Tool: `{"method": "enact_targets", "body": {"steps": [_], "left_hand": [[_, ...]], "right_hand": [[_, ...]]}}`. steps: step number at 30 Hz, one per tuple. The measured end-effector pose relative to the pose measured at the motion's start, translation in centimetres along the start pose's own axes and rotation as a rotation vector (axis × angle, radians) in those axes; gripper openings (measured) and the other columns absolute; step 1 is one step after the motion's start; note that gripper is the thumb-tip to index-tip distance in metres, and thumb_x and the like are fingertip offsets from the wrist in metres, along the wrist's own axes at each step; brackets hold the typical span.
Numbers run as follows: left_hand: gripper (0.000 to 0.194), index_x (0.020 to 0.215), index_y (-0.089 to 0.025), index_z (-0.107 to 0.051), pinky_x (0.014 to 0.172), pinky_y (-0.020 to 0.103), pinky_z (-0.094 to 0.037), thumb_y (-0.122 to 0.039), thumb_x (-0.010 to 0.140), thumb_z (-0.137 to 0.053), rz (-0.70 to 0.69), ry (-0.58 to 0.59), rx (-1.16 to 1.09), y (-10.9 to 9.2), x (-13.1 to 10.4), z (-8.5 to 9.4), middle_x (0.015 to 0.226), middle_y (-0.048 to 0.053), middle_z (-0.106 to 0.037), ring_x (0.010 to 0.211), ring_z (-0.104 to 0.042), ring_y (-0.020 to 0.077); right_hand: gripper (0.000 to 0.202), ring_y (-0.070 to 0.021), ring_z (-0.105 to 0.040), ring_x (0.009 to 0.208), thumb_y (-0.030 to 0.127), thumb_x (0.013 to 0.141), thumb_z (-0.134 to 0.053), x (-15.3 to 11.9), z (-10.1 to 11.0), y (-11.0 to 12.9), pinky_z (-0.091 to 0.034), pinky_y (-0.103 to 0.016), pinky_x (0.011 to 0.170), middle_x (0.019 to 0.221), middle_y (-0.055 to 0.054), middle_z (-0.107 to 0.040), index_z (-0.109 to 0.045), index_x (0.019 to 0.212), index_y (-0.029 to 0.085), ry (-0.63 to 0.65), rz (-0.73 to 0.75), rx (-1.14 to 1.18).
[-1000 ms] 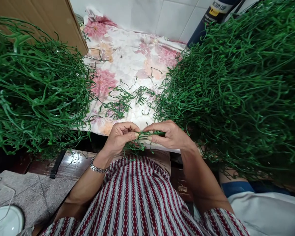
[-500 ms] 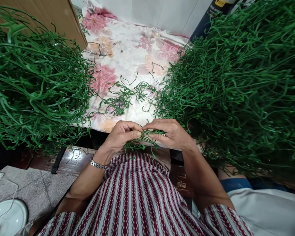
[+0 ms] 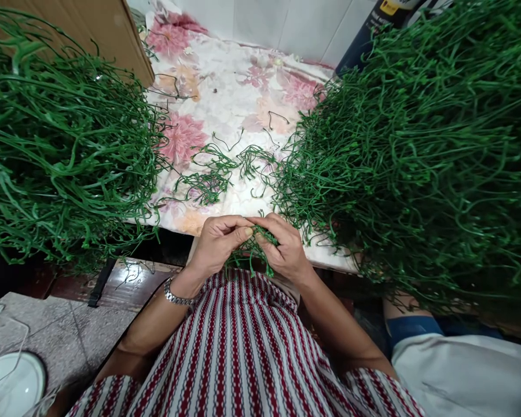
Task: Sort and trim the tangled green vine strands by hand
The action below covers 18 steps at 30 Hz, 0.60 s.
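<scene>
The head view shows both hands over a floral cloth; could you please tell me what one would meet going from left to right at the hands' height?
Left pile of green stems → left hand → small bunch of stems → right hand → right pile of green stems.

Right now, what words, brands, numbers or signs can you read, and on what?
No text reads clearly.
Container, yellow label: print too small to read.
Container, pale print below the label: too small and blurred to read.
No other lettering that I can make out.
</scene>
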<state>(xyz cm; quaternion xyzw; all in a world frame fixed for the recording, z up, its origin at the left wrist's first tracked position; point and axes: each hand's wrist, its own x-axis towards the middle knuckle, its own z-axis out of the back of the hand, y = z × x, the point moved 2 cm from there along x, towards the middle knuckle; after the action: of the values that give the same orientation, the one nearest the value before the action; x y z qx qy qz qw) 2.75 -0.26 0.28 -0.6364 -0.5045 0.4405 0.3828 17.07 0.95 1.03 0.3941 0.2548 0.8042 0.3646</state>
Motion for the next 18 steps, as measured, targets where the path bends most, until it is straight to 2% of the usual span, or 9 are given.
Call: {"method": "enact_targets", "body": {"steps": [3, 6, 9, 15, 18], "left_hand": [[0.014, 0.071, -0.014, -0.066, 0.05, 0.02, -0.033, -0.027, 0.075, -0.064, -0.205, -0.046, 0.237, -0.3, -0.4, -0.1, 0.059, -0.002, -0.051, 0.054, -0.043, 0.0071], [0.011, 0.072, -0.015, -0.064, 0.055, 0.021, -0.036, -0.021, 0.079, -0.058, -0.395, -0.072, 0.473, -0.9, -0.8, -0.4, 0.06, -0.002, -0.051, 0.057, -0.046, 0.0083], [0.01, 0.074, -0.015, -0.061, 0.059, 0.022, -0.038, -0.016, 0.081, -0.054, -0.526, -0.081, 0.68, -1.4, -1.3, -0.8, 0.064, -0.001, -0.052, 0.061, -0.049, 0.0095], [0.01, 0.079, -0.016, -0.059, 0.06, 0.023, -0.038, -0.014, 0.082, -0.05, -0.593, -0.037, 0.849, -1.6, -1.8, -0.8, 0.069, 0.0, -0.05, 0.064, -0.049, 0.0106], [0.01, 0.08, -0.016, -0.058, 0.066, 0.023, -0.04, -0.014, 0.083, -0.049, -0.579, 0.049, 0.833, -2.0, -1.7, -0.6, 0.078, 0.003, -0.05, 0.075, -0.051, 0.0124]], "right_hand": [[0.018, -0.0144, -0.054, 0.072, 0.023, 0.089, -0.046, -0.3, -0.1, 0.2, -0.044, -0.026, 0.064, 0.076, -0.005, -0.057, -0.059, 0.098, 0.015, 0.002, -0.042, -0.019], [0.015, -0.0135, -0.053, 0.07, 0.025, 0.089, -0.047, -0.3, 0.0, 0.4, -0.043, -0.025, 0.063, 0.073, -0.003, -0.055, -0.057, 0.094, 0.016, 0.018, -0.071, -0.011], [0.013, -0.0132, -0.053, 0.07, 0.026, 0.089, -0.047, -0.2, 0.3, 0.6, -0.042, -0.024, 0.064, 0.074, -0.003, -0.055, -0.056, 0.09, 0.016, 0.065, -0.083, 0.004], [0.014, -0.012, -0.05, 0.067, 0.027, 0.089, -0.047, 0.1, 1.2, 0.4, -0.04, -0.023, 0.063, 0.073, -0.002, -0.053, -0.055, 0.089, 0.016, 0.193, -0.046, 0.043], [0.014, -0.0114, -0.048, 0.065, 0.027, 0.088, -0.048, 0.4, 1.7, 0.3, -0.037, -0.023, 0.061, 0.069, -0.001, -0.05, -0.054, 0.083, 0.015, 0.232, 0.021, 0.033]]}}
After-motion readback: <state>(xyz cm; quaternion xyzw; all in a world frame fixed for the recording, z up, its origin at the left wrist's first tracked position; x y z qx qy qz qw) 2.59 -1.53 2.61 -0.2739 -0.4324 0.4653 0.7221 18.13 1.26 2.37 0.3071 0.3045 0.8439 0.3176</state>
